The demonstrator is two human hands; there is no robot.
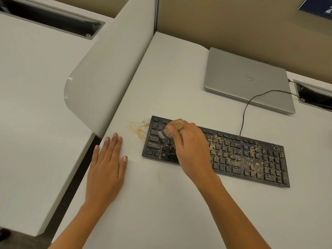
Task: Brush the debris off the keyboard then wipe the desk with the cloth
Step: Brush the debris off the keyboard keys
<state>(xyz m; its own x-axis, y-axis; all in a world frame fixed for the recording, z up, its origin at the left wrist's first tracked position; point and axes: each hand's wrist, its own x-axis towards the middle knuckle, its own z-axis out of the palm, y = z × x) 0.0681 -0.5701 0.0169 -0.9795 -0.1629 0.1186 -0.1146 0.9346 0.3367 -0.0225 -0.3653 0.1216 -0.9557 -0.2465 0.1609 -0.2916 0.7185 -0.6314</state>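
Observation:
A black keyboard lies on the white desk, its middle and right keys speckled with tan crumbs. My right hand is over the keyboard's left part, closed around a small wooden-handled brush whose dark bristles touch the keys near the left end. A pile of swept crumbs sits on the desk just left of the keyboard. My left hand rests flat on the desk to the left, fingers apart, holding nothing. No cloth is in view.
A closed silver laptop lies behind the keyboard at the right. The keyboard's black cable runs back to a cable slot. A curved white divider panel borders the desk's left edge, with a neighbouring desk beyond.

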